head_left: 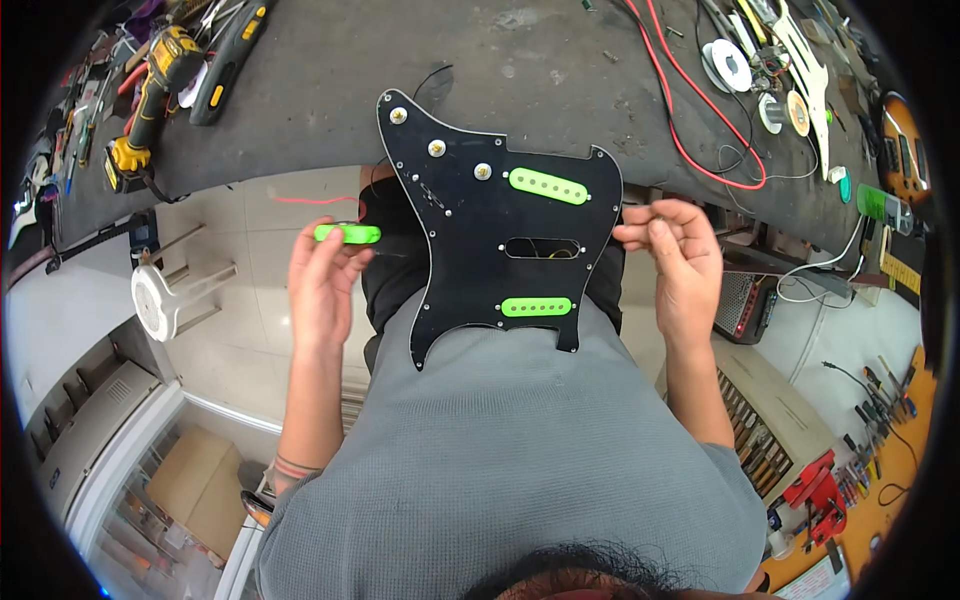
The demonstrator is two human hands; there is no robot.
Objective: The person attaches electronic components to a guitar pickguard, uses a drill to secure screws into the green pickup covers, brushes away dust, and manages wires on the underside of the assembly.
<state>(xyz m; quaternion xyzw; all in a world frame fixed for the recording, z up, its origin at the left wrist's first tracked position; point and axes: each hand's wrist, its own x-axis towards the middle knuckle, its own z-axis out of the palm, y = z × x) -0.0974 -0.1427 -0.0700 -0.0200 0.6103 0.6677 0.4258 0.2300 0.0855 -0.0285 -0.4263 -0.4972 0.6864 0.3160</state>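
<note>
Pinching a green pickup (347,235), the left hand (324,275) was left of the black pickguard (465,230); this pickguard was before the grey shirt (540,440), near the dark bench (320,90); the right hand (685,260) was by the pickguard's right edge, its grip impossible to tell.

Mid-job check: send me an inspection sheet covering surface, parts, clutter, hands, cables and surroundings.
Surface: dark grey bench, scuffed, with things spread along both sides.
Job's things: black pickguard, face up, its top overlapping the bench in view; upper green pickup and lower green pickup fitted, middle slot without one.
Clutter: yellow-black drill at left; white spool at right.
Left hand: holds a loose green pickup.
Right hand: at the pickguard's right edge; contact unclear.
Cables: looped red cable on the bench's right; thin red wire near the left hand.
Surroundings: white stool at left.
</note>
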